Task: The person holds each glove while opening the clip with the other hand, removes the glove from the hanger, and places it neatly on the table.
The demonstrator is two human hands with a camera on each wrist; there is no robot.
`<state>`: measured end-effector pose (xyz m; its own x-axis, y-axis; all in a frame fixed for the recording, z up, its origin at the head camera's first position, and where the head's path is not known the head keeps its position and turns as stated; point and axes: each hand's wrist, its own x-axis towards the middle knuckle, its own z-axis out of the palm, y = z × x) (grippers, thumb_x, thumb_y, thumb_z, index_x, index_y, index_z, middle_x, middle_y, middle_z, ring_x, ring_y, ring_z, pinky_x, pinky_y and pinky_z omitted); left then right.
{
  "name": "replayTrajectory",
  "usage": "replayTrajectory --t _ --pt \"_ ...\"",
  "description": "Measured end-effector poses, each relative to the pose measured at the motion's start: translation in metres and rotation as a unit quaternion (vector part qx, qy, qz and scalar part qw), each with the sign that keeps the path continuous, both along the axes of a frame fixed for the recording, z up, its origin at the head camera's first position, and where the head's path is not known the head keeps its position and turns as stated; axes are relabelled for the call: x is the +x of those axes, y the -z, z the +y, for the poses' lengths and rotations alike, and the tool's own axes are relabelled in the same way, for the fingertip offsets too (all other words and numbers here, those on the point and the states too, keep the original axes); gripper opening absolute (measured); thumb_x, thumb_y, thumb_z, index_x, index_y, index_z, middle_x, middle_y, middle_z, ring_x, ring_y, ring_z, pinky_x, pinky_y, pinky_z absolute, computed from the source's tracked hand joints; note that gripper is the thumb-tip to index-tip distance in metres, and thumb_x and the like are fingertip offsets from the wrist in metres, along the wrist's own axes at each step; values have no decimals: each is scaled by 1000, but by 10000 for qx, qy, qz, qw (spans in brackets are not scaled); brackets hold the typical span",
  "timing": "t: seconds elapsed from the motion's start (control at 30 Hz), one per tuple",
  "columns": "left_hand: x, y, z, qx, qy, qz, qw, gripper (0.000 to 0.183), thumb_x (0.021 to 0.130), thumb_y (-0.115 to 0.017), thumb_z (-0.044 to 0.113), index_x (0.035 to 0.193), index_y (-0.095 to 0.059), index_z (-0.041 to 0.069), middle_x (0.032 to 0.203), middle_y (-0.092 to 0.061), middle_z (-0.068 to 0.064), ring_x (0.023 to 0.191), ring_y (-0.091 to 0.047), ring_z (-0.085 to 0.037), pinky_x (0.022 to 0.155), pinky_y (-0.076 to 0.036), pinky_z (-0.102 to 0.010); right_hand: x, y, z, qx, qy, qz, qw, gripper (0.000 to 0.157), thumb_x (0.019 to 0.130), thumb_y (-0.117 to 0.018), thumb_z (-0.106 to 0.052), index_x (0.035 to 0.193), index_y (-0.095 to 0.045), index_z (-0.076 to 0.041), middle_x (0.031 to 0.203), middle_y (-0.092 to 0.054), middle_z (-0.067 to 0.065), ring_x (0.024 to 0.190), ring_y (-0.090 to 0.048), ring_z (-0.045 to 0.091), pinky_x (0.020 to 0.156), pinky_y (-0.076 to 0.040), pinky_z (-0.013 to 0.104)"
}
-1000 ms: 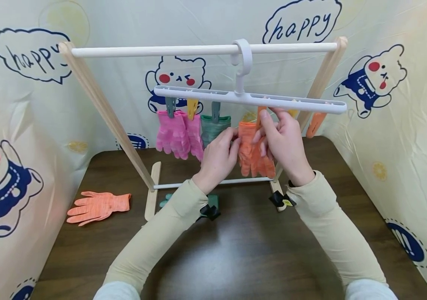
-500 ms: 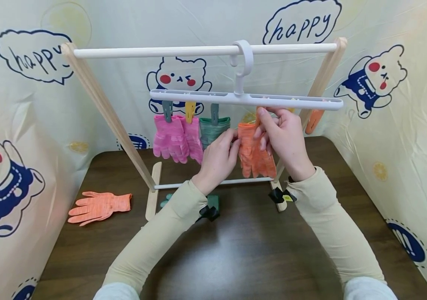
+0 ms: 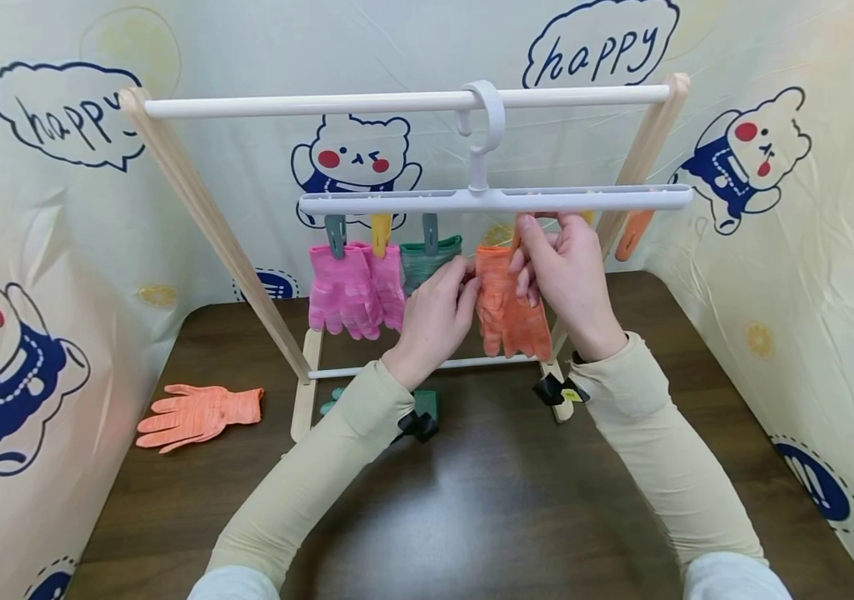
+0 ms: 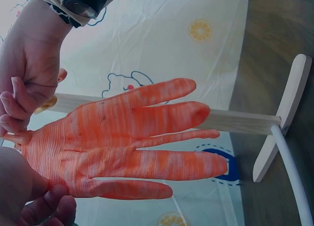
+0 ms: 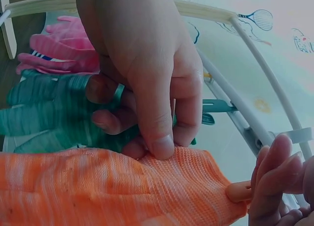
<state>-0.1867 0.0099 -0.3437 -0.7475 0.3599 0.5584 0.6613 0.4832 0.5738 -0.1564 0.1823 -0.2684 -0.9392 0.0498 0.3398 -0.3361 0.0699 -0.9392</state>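
An orange glove (image 3: pixel 505 304) hangs fingers-down below the white hanger (image 3: pixel 427 201). My left hand (image 3: pixel 437 312) pinches the left edge of its cuff between thumb and fingers, plainly seen in the right wrist view. At the cuff's right side, my right hand (image 3: pixel 565 271) pinches an orange clothespin (image 5: pixel 239 191) whose tip sits on the cuff. Left of my hands, pink gloves (image 3: pixel 344 287) hang from a grey-green clothespin (image 3: pixel 336 236) and a yellow clothespin (image 3: pixel 382 234). A green glove (image 3: pixel 427 258) hangs from another grey-green clothespin (image 3: pixel 430 233), partly behind my left hand.
The hanger hooks over the white top bar (image 3: pixel 307 106) of a wooden rack (image 3: pixel 209 225). An orange clothespin (image 3: pixel 632 233) hangs near its right end. Another orange glove (image 3: pixel 202 415) lies on the dark table (image 3: pixel 471 517). A green thing (image 3: pixel 427 404) lies partly behind my left forearm.
The hanger has swung from a slant to nearly level, its left end lower and right end higher. The pink gloves hang lower with it. Both hands keep about the same place.
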Motion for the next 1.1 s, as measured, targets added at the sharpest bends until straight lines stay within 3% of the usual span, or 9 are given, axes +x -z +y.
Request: replayTrajectory --t 0.3,0.5,0.93,1.1 --pt "1 -2 3 -99 -48 98 9999 16 107 -58 17 118 -63 6 105 -70 -8 86 -67 -19 74 -59 -35 3 -7 1 -134 53 69 9999 20 106 -61 -23 114 -52 -7 61 -60 7 39 -52 16 37 -43 28" --pt "4 0 3 -194 -21 -155 9997 15 106 -61 18 116 -65 8 105 -71 -6 87 -68 -18 77 -60 -34 4 -10 4 -144 106 208 9996 17 106 -61 -21 115 -53 -8 62 -60 6 40 -53 15 37 -44 27" --pt "7 8 -3 -311 30 -336 9989 16 105 -63 19 118 -66 9 105 -71 -5 83 -66 -17 74 -59 -33 1 -2 2 17 212 82 9997 22 107 -59 -23 119 -49 -8 64 -61 6 41 -56 15 39 -48 29" --pt "10 12 -10 -391 -9 -269 9989 14 105 -63 19 113 -66 9 99 -70 -4 77 -63 -15 67 -57 -30 2 0 1 235 366 91 9990 26 107 -59 -27 121 -48 -7 65 -61 6 42 -57 17 40 -49 30"
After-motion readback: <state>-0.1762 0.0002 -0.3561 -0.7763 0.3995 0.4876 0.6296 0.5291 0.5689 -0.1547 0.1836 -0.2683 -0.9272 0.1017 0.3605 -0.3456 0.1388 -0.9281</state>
